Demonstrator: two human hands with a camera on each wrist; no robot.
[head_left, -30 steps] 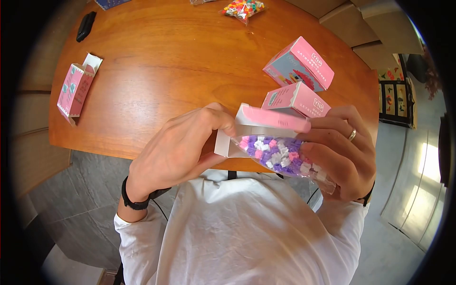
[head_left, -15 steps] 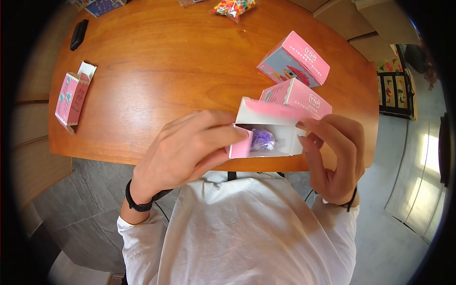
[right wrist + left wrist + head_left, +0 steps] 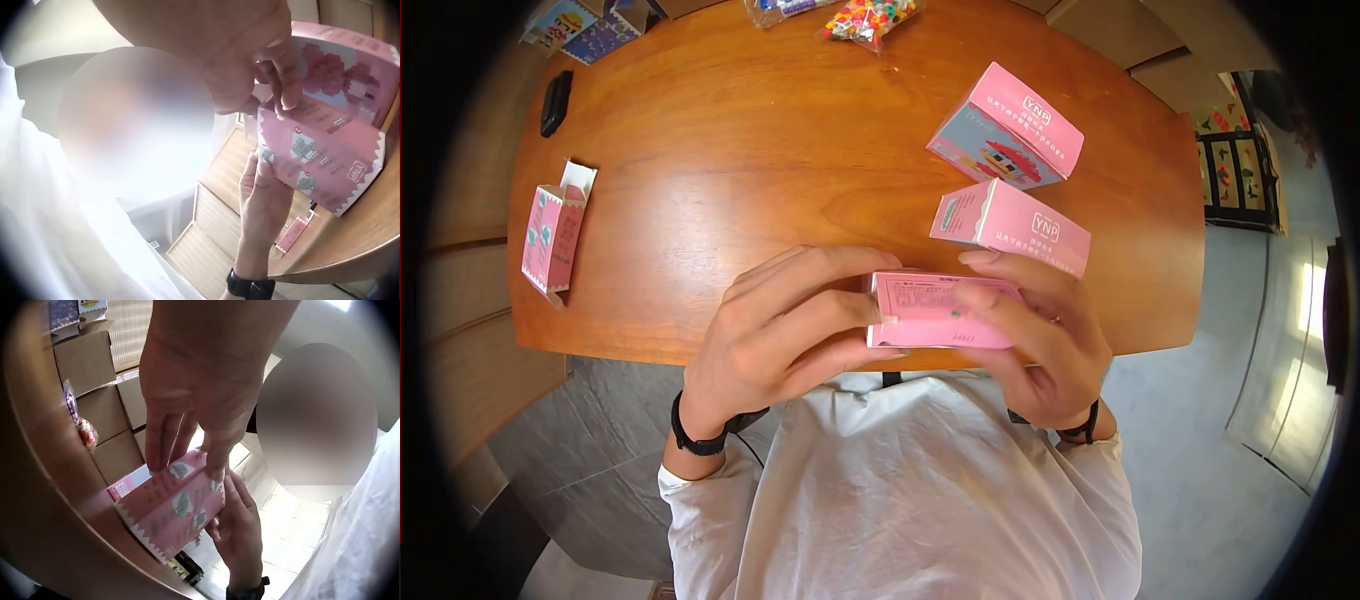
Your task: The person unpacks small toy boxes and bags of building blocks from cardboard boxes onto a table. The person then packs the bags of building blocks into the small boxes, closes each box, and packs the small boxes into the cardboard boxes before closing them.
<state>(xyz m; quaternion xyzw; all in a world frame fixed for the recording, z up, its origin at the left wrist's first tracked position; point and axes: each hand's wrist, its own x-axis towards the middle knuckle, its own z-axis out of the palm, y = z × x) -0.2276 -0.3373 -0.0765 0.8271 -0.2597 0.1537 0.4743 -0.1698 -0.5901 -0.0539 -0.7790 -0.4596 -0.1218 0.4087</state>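
A pink cardboard box (image 3: 925,315) is held just over the table's near edge, its printed top flap folded down across the opening. My left hand (image 3: 785,325) grips the box's left end, fingers on the far side and thumb on the near side. At the other end is my right hand (image 3: 1040,340), its bent fingers on the flap and around the box; they are slightly blurred. Both wrist views show the box's printed side with a wavy white border. The bag of beads seen earlier is hidden inside the box.
Two pink boxes (image 3: 1030,235) (image 3: 1010,125) stand beyond my right hand. An opened pink box (image 3: 552,240) lies at the left, near a black object (image 3: 555,103). Bags of colourful beads (image 3: 870,22) and blue boxes (image 3: 610,38) sit at the far edge.
The bag of purple, white and pink beads went from my right hand into the box. The raised flap has come down over the opening, and my right hand has moved left onto it.
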